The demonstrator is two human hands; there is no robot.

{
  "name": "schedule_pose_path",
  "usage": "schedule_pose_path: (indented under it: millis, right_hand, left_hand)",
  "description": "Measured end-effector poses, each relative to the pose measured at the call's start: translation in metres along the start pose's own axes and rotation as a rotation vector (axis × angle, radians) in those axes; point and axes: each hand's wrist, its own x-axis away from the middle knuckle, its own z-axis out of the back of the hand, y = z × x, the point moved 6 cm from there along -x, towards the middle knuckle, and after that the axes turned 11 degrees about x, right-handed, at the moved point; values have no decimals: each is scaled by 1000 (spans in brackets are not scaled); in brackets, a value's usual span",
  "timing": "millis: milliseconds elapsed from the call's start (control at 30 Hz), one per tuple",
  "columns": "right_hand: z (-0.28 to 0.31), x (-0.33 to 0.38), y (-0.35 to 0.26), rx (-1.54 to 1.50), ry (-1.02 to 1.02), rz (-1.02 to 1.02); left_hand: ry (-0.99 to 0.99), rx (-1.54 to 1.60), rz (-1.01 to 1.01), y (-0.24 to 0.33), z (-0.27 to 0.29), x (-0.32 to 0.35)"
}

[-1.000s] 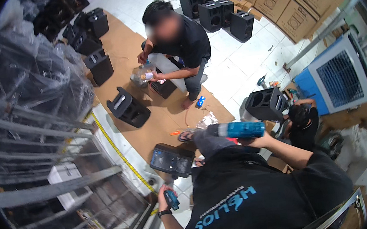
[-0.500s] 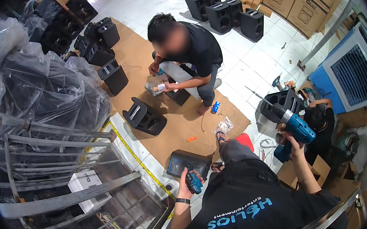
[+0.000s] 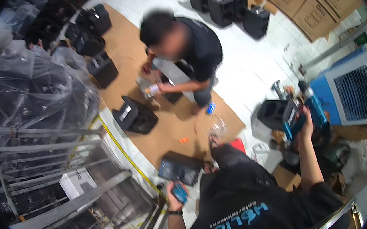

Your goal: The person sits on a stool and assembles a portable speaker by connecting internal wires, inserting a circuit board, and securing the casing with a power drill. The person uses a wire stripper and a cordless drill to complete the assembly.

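- Left hand [image 3: 177, 194]: low in the view, just right of the metal rack [image 3: 68, 207]. Its grip is closed around a small blue-faced object [image 3: 180, 191], which stands roughly upright in the fist; its kind cannot be told.
- Black panel [image 3: 181, 167]: lies flat on the floor just above the left hand, at the near edge of the cardboard sheet [image 3: 166, 116]. The left hand is the nearer of the two by far.
- Right hand [image 3: 303, 122]: raised on an upright forearm at the right of the view, well apart from the left hand. Its grip is wrapped around the handle of a blue power drill [image 3: 301, 111].
- Drill axis: the body runs up and slightly left, top end away from the wearer, beside a black speaker box [image 3: 273, 114].
- Further off, a seated co-worker [image 3: 186, 56] handles a small item over the cardboard.
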Motion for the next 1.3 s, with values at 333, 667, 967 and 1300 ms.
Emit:
schedule_pose_path:
  millis: [333, 667, 967, 1300]
  right_hand:
    - [33, -18, -21, -57, 301, 90]
    - [83, 29, -24, -54, 392, 46]
    - [139, 141, -44, 58, 487, 199]
    - [130, 185, -4, -171, 564, 142]
  left_hand:
    - [139, -25, -198, 44, 11, -8]
    - [108, -15, -177, 56, -15, -38]
    - [-16, -51, 123, 35, -97, -101]
    - [-216, -8, 414, 10, -150, -125]
